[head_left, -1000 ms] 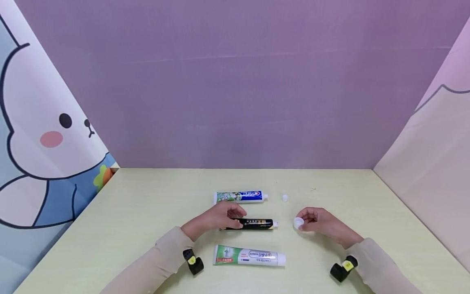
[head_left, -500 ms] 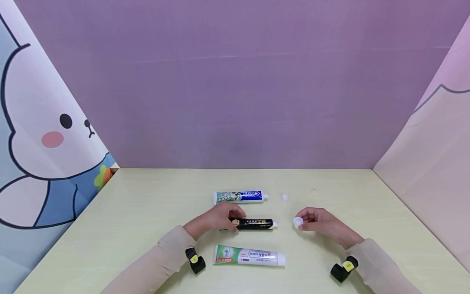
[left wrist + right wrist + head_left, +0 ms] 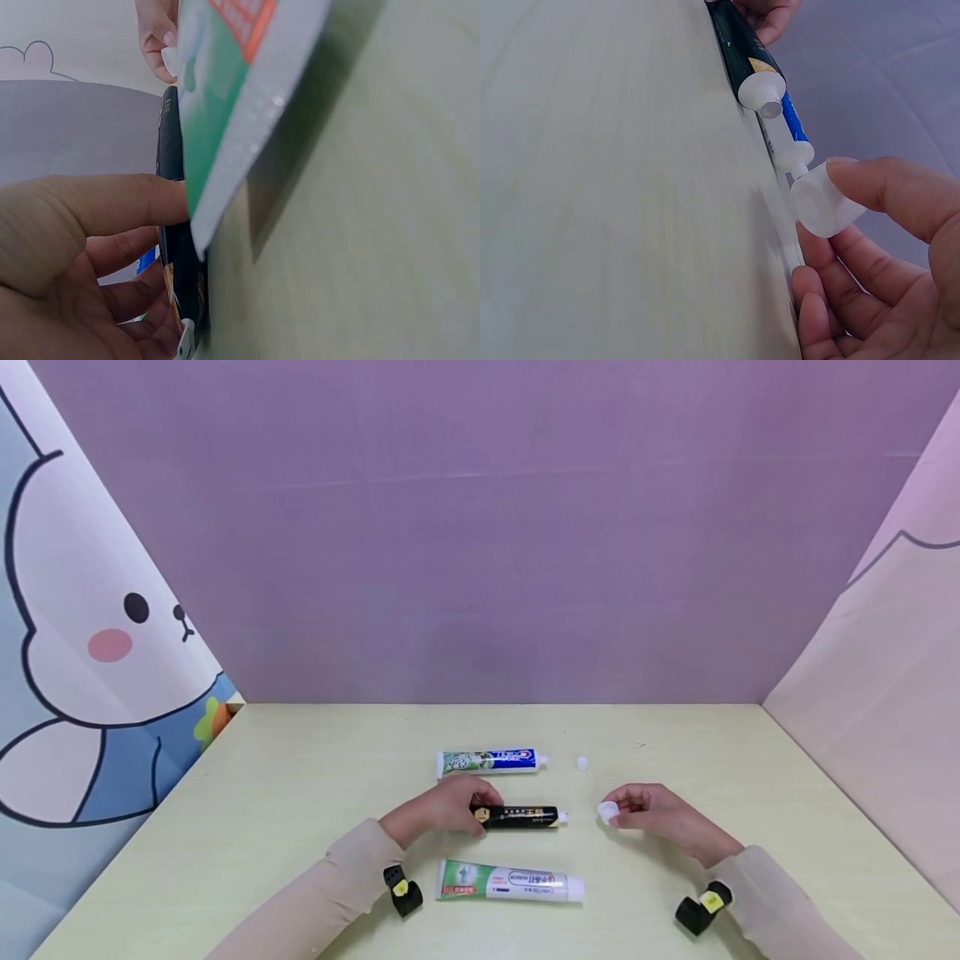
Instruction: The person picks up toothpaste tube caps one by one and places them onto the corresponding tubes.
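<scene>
Black toothpaste tube [image 3: 525, 817] lies flat on the worktop [image 3: 300, 760], middle of three tubes, nozzle [image 3: 771, 109] exposed and pointing right. Left hand [image 3: 453, 803] on its tail end: narrow grip, thumb on the near side, fingers on the far side, tube held between. Large white cap [image 3: 608, 812] in the right hand [image 3: 652, 810], pinched between thumb and fingertips; right grip narrow, remaining fingers curled below in the right wrist view. Cap is right of the black tube's nozzle, apart from it.

Beyond the black tube: blue-and-green toothpaste tube [image 3: 491, 762], lying roughly parallel, nozzle right. Small white cap [image 3: 582, 763] sits on the worktop near that nozzle, not touching. On the near side: green-and-white toothpaste tube [image 3: 510, 882], lying slightly angled, wide white end to the right; its flat tail fills much of the left wrist view.

Both arms in beige sleeves [image 3: 360, 868], each wrist with a black device [image 3: 405, 893] with a yellow label. Plain purple backdrop [image 3: 480, 527] behind the worktop. Left side panel [image 3: 82, 568] printed with a white cartoon animal in blue; right side panel [image 3: 892, 677] pale pink with a dark outline.
</scene>
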`<state>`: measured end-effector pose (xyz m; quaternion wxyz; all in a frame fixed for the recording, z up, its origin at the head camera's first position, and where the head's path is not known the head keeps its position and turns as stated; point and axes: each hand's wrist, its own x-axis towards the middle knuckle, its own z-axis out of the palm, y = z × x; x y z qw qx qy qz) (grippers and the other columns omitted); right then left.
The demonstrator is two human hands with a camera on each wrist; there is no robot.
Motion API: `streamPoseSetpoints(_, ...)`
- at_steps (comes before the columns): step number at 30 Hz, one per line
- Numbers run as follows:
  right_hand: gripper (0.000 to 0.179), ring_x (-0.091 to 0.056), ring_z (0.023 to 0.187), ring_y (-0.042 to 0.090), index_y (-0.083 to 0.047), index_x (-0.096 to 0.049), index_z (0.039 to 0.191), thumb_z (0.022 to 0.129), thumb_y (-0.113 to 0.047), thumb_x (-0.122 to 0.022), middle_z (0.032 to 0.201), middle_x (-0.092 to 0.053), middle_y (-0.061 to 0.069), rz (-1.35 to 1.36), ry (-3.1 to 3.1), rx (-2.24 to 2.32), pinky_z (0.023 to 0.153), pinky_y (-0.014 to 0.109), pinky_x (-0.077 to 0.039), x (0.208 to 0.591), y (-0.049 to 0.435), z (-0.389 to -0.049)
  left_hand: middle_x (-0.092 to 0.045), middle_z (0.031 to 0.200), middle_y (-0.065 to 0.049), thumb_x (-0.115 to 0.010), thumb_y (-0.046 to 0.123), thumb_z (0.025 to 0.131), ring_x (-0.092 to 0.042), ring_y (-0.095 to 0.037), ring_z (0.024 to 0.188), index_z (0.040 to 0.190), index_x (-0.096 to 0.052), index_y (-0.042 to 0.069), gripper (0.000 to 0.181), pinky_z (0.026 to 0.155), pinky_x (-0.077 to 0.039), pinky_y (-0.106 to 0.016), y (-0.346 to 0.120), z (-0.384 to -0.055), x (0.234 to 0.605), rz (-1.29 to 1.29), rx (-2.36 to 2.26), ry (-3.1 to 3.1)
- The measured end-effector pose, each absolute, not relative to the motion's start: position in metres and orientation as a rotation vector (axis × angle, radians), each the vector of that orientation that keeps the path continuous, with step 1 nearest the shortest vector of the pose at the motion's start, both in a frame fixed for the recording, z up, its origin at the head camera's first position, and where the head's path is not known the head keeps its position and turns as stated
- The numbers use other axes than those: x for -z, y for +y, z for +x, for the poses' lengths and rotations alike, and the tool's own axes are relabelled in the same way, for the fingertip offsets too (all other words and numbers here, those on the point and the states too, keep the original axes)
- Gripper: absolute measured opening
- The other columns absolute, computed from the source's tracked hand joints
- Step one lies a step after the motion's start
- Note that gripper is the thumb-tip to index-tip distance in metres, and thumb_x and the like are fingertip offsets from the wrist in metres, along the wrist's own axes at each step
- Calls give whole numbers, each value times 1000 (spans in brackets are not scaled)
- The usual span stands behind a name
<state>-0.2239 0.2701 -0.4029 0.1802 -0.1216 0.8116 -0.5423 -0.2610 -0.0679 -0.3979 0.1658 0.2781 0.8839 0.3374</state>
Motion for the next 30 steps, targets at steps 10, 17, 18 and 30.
streamPoseSetpoints(10,36,-57,87,13,7,-59,112,85,-16,-68,98,-64,6,-340,2314,1521,75,25,-45,401,270,-224,-67,95,4,-78,-1,67,-57,-12,87,102,-69,8,38,82,-47,-31,-69,-259,396,787,-963,2483)
streamPoseSetpoints(17,36,-57,87,13,5,-60,110,85,-19,-69,96,-65,2,-293,2346,1509,74,26,-44,399,268,-223,-62,87,5,-74,1,67,-51,-12,78,100,-68,9,35,71,-45,-27,-73,-259,397,814,-967,2462)
streamPoseSetpoints(18,36,-56,87,13,5,-60,111,85,-20,-68,96,-65,2,-285,2350,1507,74,27,-44,399,268,-223,-61,87,5,-74,2,67,-50,-12,79,100,-68,9,35,72,-45,-27,-73,-259,396,810,-971,2462)
streamPoseSetpoints(30,37,-58,89,13,7,-59,112,86,-18,-67,101,-65,8,-356,2325,1525,78,27,-46,398,269,-220,-66,95,0,-73,2,66,-58,-15,91,99,-67,5,34,85,-46,-34,-76,-250,386,847,-963,2481)
